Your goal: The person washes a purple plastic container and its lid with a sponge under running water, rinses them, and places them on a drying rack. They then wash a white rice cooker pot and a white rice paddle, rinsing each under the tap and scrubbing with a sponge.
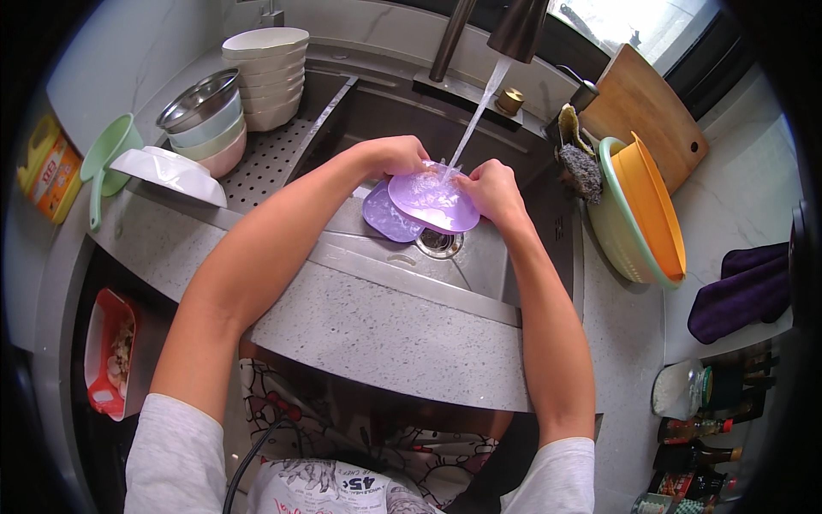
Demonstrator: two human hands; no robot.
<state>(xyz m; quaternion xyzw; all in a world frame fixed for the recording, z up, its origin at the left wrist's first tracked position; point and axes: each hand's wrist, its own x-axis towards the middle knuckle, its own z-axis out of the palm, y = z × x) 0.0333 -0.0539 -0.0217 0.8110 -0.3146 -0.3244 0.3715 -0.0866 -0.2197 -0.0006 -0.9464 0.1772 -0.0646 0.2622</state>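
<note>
Both hands grip a shallow purple plate (437,205) above the sink basin (478,263). My left hand (397,155) holds its left far rim, and my right hand (493,189) has the right rim with the thumb on top. Water from the dark faucet (514,32) runs onto the plate and splashes on its surface. Below and left of it, a second purple plate (388,215) lies in the basin, partly covered by the first. The metal drain (440,243) shows just in front of the held plate.
At left, on a perforated drainboard (253,183), stand stacked white bowls (273,83) and a stack topped by a steel bowl (199,103). A tilted white bowl (170,175) rests near a green ladle (112,154). At right lean a green colander (616,225), an orange basin (648,205) and a wooden cutting board (642,109).
</note>
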